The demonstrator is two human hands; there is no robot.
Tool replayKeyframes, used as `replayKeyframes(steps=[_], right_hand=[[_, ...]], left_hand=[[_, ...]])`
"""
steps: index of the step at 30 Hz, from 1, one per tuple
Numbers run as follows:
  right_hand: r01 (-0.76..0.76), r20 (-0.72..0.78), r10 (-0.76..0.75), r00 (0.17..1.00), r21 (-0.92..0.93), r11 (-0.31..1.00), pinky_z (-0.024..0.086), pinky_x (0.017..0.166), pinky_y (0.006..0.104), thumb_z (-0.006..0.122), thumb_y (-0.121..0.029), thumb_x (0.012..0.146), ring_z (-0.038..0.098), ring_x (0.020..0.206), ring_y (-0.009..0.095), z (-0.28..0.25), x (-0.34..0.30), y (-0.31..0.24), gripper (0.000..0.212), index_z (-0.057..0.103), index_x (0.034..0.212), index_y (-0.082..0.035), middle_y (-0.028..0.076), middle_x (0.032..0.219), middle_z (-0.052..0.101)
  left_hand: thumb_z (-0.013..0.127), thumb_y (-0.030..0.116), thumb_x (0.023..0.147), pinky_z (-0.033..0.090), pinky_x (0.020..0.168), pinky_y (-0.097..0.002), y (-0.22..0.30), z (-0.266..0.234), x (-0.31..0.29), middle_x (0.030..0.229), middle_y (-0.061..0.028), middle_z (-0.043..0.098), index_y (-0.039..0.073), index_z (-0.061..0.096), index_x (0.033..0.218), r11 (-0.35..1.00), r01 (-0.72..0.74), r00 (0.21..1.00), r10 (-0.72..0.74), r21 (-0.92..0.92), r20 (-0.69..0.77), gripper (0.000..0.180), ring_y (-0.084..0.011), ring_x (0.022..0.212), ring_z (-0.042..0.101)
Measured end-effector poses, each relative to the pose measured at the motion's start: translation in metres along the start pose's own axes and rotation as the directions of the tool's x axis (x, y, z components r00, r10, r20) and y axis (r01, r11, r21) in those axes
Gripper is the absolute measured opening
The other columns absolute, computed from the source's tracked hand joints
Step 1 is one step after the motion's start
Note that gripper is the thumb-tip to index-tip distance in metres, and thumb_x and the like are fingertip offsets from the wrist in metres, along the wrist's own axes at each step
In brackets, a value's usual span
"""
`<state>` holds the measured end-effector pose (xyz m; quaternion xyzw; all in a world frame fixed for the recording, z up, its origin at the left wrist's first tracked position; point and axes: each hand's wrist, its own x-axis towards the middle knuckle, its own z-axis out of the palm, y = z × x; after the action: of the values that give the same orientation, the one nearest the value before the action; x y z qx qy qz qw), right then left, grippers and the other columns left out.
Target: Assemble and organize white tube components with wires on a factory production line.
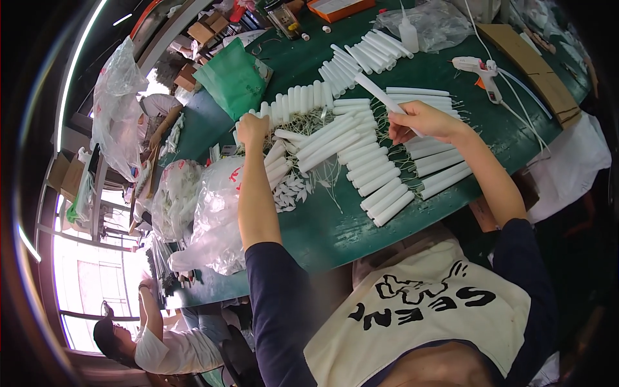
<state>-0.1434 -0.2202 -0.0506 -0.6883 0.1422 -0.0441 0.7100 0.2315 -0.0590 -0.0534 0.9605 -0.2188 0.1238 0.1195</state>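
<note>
My right hand is closed around a long white tube, which slants up and to the left above the table. Over at the left end of a row of short white tubes, my left hand has its fingers curled, and what they hold is hidden. Between my hands lie loose white tubes and a stacked column of more tubes, with thin wires trailing among them. Longer white tubes lie to the right, under my right forearm. Small white leaf-shaped pieces sit below the wires.
A glue gun with its cord and a cardboard strip lie at the right. Farther back stand a white squeeze bottle and a green bag. Clear plastic bags crowd the left, where another person sits.
</note>
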Motion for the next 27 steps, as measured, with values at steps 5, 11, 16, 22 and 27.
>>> replayKeyframes(steps=[5,11,16,22,27], right_hand=[[0.007,0.0,-0.007,1.0,-0.031,0.999,0.052,0.073,0.0254,0.047,-0.03,0.098,0.064,0.076,0.012,0.003,0.001,-0.001,0.031,0.058,0.087,-0.004,0.004,0.082,0.065],[0.04,0.028,-0.038,0.999,-0.049,0.998,0.051,0.073,0.0254,0.046,-0.031,0.098,0.063,0.076,0.011,0.011,0.006,-0.001,0.031,0.058,0.086,-0.005,0.004,0.082,0.065],[0.059,0.025,-0.058,0.998,-0.043,0.997,0.05,0.073,0.025,0.045,-0.031,0.099,0.062,0.076,0.011,0.012,0.008,-0.004,0.032,0.057,0.087,-0.004,0.004,0.081,0.064],[0.27,-0.031,-0.273,0.961,-0.08,0.96,0.049,0.074,0.0244,0.046,-0.034,0.098,0.06,0.079,0.01,0.025,0.012,-0.011,0.033,0.059,0.092,-0.004,0.004,0.085,0.064],[0.674,-0.116,-0.743,0.66,-0.346,0.653,0.047,0.071,0.0282,0.051,-0.036,0.095,0.059,0.081,0.01,0.036,0.005,-0.041,0.039,0.06,0.111,-0.002,0.005,0.094,0.063]], left_hand=[[0.069,0.043,0.064,0.051,0.081,-0.0419,-0.011,-0.055,0.017,0.093,-0.0192,0.068,0.004,0.07,0.085,0.99,0.023,1.0,-0.023,-0.141,0.004,0.044,-0.0372,0.09,0.065],[0.066,0.042,0.067,0.051,0.077,-0.0407,-0.016,-0.118,-0.006,0.088,-0.0174,0.069,0.004,0.069,0.084,0.969,-0.181,0.929,0.112,-0.169,-0.352,0.042,-0.035,0.086,0.066],[0.063,0.04,0.074,0.05,0.074,-0.0393,0.001,-0.158,-0.036,0.086,-0.0144,0.069,0.005,0.067,0.091,0.934,-0.324,0.787,0.177,-0.152,-0.591,0.039,-0.0314,0.082,0.067],[0.068,0.033,0.079,0.048,0.072,-0.0317,0.005,-0.179,-0.06,0.086,-0.0095,0.069,0.001,0.066,0.095,0.766,-0.503,0.758,0.17,-0.399,-0.629,0.036,-0.0195,0.08,0.065],[0.065,0.02,0.086,0.045,0.067,-0.0228,0.046,-0.182,-0.131,0.081,-0.006,0.064,-0.002,0.062,0.098,0.19,-0.25,0.916,0.364,-0.949,-0.168,0.025,-0.0108,0.073,0.06]])
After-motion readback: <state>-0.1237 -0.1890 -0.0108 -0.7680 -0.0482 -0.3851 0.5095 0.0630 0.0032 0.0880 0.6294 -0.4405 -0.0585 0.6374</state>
